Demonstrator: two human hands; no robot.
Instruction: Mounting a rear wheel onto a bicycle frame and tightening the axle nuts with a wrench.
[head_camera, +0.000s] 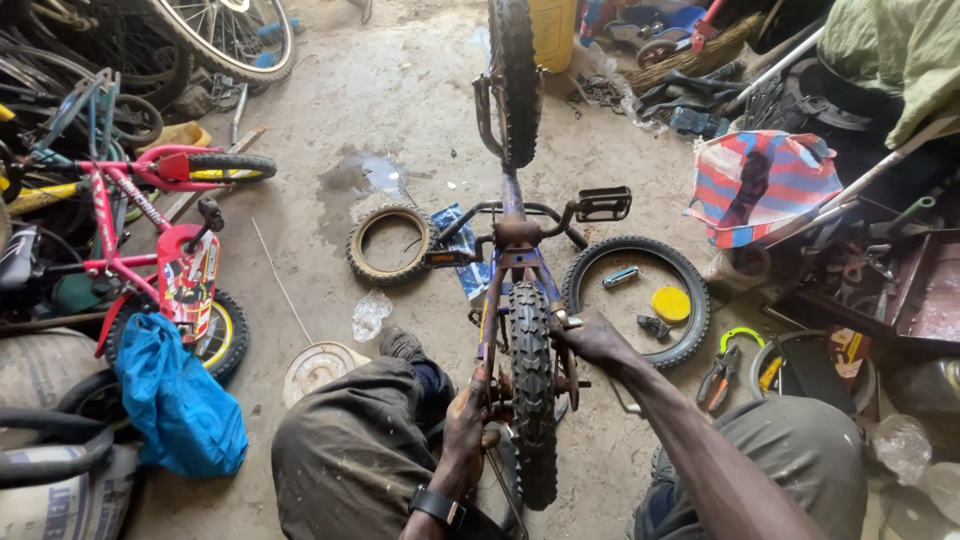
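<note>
A small blue and rusty bicycle stands upside down on the dirt floor in front of me, between my knees. Its near wheel, with a knobbly black tyre, points up at me. My left hand grips the left end of that wheel's axle at the rusty frame. My right hand presses on the right side of the wheel, fingers closed on the frame by the tyre. Whether either hand holds a tool is hidden. A black pedal sticks out to the right, and the far wheel rises at the top.
A loose tyre lies at right around a yellow lid and small tools. Pliers lie beside it. A smaller worn tyre lies left of the frame. A red child's bicycle and blue bag stand at left. Clutter fills the right.
</note>
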